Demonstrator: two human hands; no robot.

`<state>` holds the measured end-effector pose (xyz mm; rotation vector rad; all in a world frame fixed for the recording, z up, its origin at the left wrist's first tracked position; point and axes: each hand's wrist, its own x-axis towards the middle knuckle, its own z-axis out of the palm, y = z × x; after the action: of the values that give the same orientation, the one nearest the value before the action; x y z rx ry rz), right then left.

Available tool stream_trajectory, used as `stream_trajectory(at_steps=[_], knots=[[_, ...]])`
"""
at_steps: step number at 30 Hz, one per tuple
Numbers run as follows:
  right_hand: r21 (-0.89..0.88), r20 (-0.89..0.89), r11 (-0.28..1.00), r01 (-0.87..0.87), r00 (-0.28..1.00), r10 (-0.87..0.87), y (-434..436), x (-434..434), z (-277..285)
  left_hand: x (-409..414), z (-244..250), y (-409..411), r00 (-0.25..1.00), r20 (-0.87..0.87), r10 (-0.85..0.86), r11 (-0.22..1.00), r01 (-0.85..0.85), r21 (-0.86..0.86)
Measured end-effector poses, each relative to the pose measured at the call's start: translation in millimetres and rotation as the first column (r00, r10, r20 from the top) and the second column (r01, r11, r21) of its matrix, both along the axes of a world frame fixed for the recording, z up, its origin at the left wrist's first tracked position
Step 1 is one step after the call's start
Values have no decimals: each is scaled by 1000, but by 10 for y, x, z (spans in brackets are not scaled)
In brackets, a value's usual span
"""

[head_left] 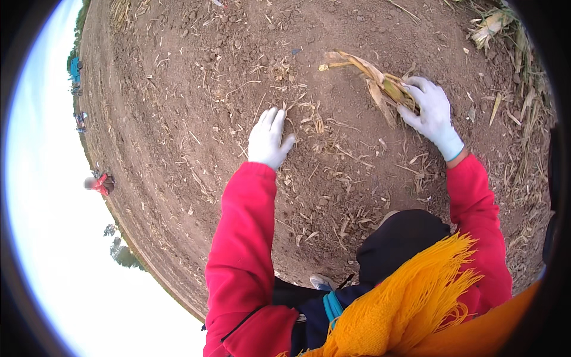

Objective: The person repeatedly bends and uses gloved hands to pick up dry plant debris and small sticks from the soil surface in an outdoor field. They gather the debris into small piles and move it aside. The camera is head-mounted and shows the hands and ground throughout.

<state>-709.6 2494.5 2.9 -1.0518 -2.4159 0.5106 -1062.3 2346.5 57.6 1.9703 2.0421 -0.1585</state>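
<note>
My right hand [427, 108], in a white glove, grips the near end of a dry corn husk [387, 87] between thumb and fingers. Brown, papery leaves and a greenish patch show on the husk. Its thin far end points up and to the left, just over the soil. What lies inside the husk is hidden. My left hand [269, 137], gloved in white too, hovers over or rests on bare soil with nothing in it. Its fingers point away from me and its thumb stands apart.
Brown soil [178, 134] with scattered husk scraps stretches all around. A heap of dry corn stalks [528, 85] lies along the right side. At the far left a person in red [103, 184] is low to the ground, and a blue vehicle [75, 69] stands farther off. My orange fringed scarf [397, 299] hangs below.
</note>
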Motion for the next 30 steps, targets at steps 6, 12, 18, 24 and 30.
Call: stream_trajectory(at_steps=[6, 12, 18, 24, 30], knots=[[-14, -76, 998, 55, 996, -56, -49, 75, -35, 489, -273, 663, 992, -65, -109, 946, 83, -312], [-52, -48, 997, 55, 997, -58, -11, 96, -19, 565, -316, 720, 984, -127, -125, 916, 66, -397], [-23, -47, 999, 38, 998, -39, -34, 51, -16, 621, -289, 766, 961, -216, -174, 869, 47, -493], [-56, 67, 996, -75, 995, 79, 21, 22, 82, 554, -246, 781, 969, -147, -199, 877, 109, -469], [-348, 408, 930, -117, 874, 263, 165, -54, 349, 547, -260, 762, 971, -138, -195, 900, 121, -419]])
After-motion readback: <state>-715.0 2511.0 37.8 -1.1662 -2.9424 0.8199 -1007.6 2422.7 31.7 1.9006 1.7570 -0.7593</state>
